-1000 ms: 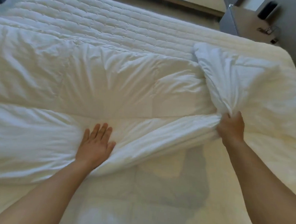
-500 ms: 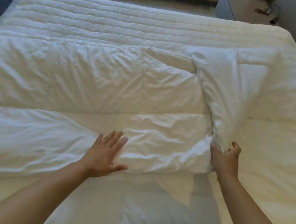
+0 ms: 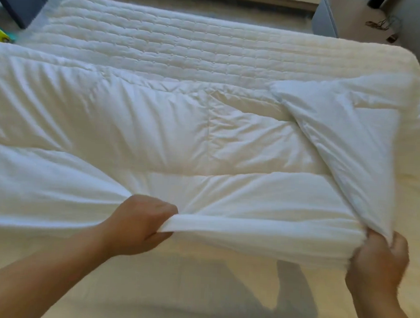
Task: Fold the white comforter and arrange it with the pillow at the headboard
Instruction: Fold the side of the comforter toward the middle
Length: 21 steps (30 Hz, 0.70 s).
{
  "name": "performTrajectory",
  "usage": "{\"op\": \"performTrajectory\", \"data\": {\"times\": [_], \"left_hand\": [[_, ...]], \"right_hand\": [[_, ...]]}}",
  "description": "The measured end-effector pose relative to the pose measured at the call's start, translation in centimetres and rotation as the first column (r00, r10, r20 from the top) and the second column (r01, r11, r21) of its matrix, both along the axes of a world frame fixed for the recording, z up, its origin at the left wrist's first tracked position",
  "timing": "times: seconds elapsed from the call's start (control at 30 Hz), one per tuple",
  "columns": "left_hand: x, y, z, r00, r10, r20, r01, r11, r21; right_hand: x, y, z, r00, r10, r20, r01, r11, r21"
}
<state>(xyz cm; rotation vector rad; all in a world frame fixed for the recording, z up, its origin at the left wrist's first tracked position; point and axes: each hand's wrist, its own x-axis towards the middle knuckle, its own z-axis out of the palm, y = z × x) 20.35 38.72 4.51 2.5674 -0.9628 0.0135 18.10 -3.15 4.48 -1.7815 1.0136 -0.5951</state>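
Our left hand (image 3: 139, 225) is closed in a fist around the near edge of the white comforter (image 3: 205, 139), lifting that hem off the mattress (image 3: 197, 292). Our right hand (image 3: 378, 262) is clenched on the bunched corner of the same edge, where several layers stack together and a loose flap (image 3: 346, 132) rises diagonally away from it. The comforter lies across the middle of the bed, its left part running out of view, with the quilted mattress pad (image 3: 185, 45) bare beyond it. No pillow is visible.

Risks noted: the right-hand bundle is thick, and we judge a layer could slip free if tension rises. The twisted flap may fold in crooked, leaving an uneven edge. The unheld left stretch could drag and skew the fold.
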Motion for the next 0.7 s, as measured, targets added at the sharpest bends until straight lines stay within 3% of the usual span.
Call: {"op": "performTrajectory", "data": {"times": [0.07, 0.17, 0.2, 0.27, 0.3, 0.37, 0.47, 0.5, 0.57, 0.63, 0.7], "left_hand": [[-2.6, -0.1, -3.2, 0.996, -0.005, -0.091, 0.015, 0.993, 0.113], [-5.2, -0.1, -9.4, 0.944, 0.073, -0.322, 0.064, 0.917, 0.394], [-5.5, -0.5, -10.5, 0.928, 0.113, -0.356, 0.055, 0.901, 0.430], [-5.3, -1.3, -10.0, 0.844, 0.208, -0.494, -0.003, 0.924, 0.383], [-5.1, -1.4, -9.0, 0.797, 0.239, -0.555, -0.068, 0.948, 0.310], [-4.7, -0.6, -7.6, 0.790, 0.312, -0.527, -0.249, 0.950, 0.189], [-4.2, 4.9, -7.1, 0.804, 0.522, -0.284, -0.509, 0.852, 0.126], [-4.2, 7.5, -7.4, 0.751, 0.627, -0.208, -0.619, 0.777, 0.109], [-4.1, 13.8, -8.2, 0.534, 0.837, -0.118, -0.829, 0.546, 0.123], [-4.6, 20.2, -8.1, 0.180, 0.975, -0.131, -0.970, 0.198, 0.142], [-5.6, 26.1, -7.5, -0.249, 0.939, -0.238, -0.963, -0.213, 0.167]], "right_hand": [[-2.5, -0.4, -3.5, 0.973, -0.015, -0.230, 0.014, 1.000, -0.005], [-4.2, -0.7, -9.0, 0.766, 0.196, -0.613, -0.168, 0.980, 0.103], [-3.9, -0.4, -9.7, 0.724, 0.236, -0.649, -0.190, 0.972, 0.142], [-2.1, 0.8, -9.5, 0.728, 0.220, -0.650, -0.192, 0.975, 0.115], [-1.1, 1.6, -8.8, 0.751, 0.168, -0.638, -0.186, 0.982, 0.039], [0.0, 3.6, -7.2, 0.819, 0.114, -0.562, -0.264, 0.945, -0.194], [0.3, 6.9, -5.9, 0.804, 0.291, -0.518, -0.557, 0.672, -0.488], [0.3, 8.3, -6.0, 0.766, 0.357, -0.535, -0.635, 0.552, -0.540], [0.2, 12.1, -6.7, 0.652, 0.502, -0.569, -0.747, 0.297, -0.594], [-0.2, 17.5, -7.5, 0.441, 0.641, -0.628, -0.833, 0.032, -0.552], [-1.1, 23.7, -8.2, 0.196, 0.710, -0.676, -0.852, -0.218, -0.476]]}}
